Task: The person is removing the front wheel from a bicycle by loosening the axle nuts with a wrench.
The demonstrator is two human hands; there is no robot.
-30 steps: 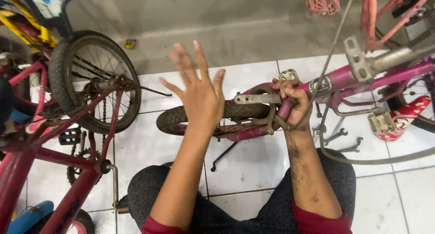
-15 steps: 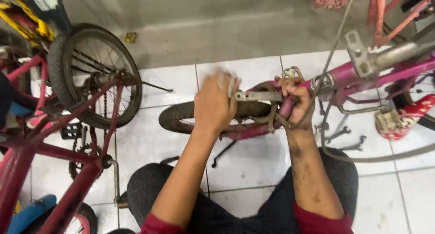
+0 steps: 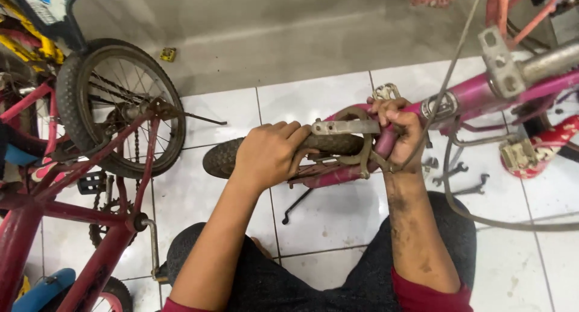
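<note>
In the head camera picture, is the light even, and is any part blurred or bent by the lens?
Head view: soft, even light with faint glare on the white floor tiles; the left hand and right hand on the pink bicycle frame are sharp; tile lines curve slightly toward the edges, which suggests wide-angle distortion.

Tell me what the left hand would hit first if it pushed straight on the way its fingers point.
The left hand points right along the tyre; it would probably first meet the grey metal bracket, then the right hand. Depth is unclear.
</note>
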